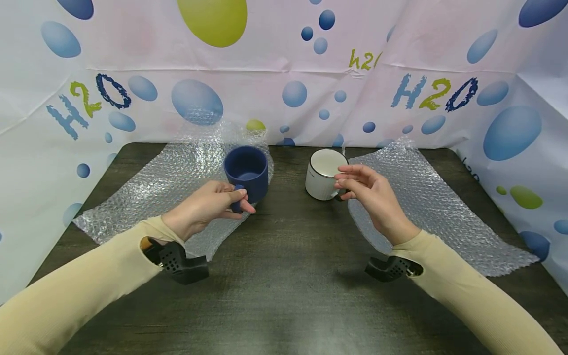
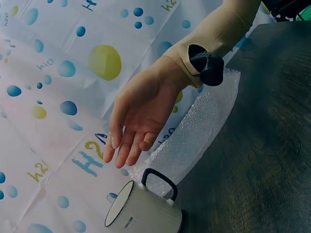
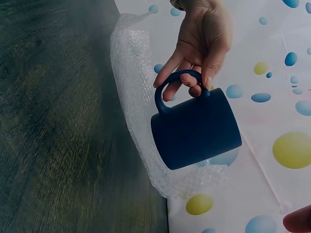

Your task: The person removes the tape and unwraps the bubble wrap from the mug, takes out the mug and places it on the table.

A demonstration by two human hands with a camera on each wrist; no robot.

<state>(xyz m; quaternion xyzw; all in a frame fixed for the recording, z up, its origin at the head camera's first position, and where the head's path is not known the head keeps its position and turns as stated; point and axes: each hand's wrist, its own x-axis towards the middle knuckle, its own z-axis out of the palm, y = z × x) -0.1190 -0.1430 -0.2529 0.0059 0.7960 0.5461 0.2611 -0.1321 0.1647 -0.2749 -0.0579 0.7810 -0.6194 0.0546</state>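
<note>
A dark blue mug (image 1: 254,183) is gripped at its handle by my left hand (image 1: 208,204). In the right wrist view, the fingers (image 3: 189,80) pass through that mug's handle (image 3: 159,99) with the thumb against it. A white enamel mug (image 1: 316,183) with a dark rim stands on the table to the right. Beside its black handle (image 2: 163,175) hovers my right hand (image 1: 374,195), fingers loosely bent and holding nothing. The left wrist view shows the right hand's fingers (image 2: 127,150) apart from that handle. Whether the blue mug touches the surface below is hard to tell.
Bubble wrap (image 1: 177,177) lies on the left, under and behind the blue mug. Another bubble wrap sheet (image 1: 421,192) spreads on the right. The dark wooden table (image 1: 284,286) reaches back to a patterned curtain (image 1: 266,59) surrounding it.
</note>
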